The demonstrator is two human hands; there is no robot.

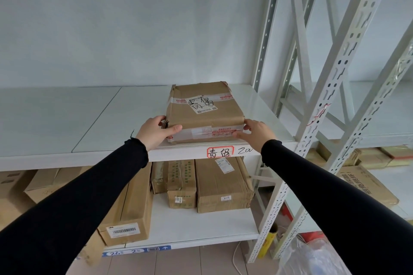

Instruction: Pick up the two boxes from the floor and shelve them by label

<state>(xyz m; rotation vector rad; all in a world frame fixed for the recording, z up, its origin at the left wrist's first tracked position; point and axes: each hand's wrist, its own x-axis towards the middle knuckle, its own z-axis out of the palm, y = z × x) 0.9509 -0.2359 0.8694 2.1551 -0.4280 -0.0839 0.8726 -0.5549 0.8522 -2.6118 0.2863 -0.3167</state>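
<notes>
Shelf [125,118], box [204,111] between hands

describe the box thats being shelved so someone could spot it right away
On the white metal rack, look at the upper shelf, right end, above the red-outlined handwritten tag. The flat brown box sits there alone, between the left hand and right hand, with big black handwriting across its white label, unlike the boxes below.

Brown cardboard box [204,111] between the fingers [173,129]: white label with black handwriting, clear tape printed red. Sleeves [89,187] black. Shelf [89,118] below the fingers white; its edge label [220,152] outlined red, black characters.
</notes>
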